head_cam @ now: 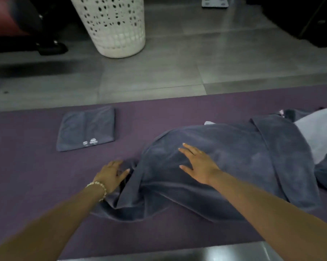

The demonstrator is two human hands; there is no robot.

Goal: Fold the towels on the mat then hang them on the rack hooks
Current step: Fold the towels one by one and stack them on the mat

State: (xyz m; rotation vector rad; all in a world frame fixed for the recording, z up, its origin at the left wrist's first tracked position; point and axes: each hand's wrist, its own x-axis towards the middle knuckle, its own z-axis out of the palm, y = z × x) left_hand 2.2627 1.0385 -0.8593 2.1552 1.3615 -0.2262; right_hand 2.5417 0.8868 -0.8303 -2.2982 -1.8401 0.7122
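Palm down and fingers straight, my right grip [198, 164] is released and presses flat on the large grey towel [234, 157], which lies loose and rumpled across the middle of the purple mat [27, 166]. My left grip [111, 175], a beaded bracelet [97, 187] at its wrist, sits at that towel's bunched left edge and touches the cloth. Blur keeps me from telling whether it pinches the edge. A folded grey towel [86, 128] lies apart on the mat, farther left. A pale towel [320, 132] touches the large one's right end. Beyond the mat, a white perforated basket [113, 25] stands on the grey tiled floor [177, 72].
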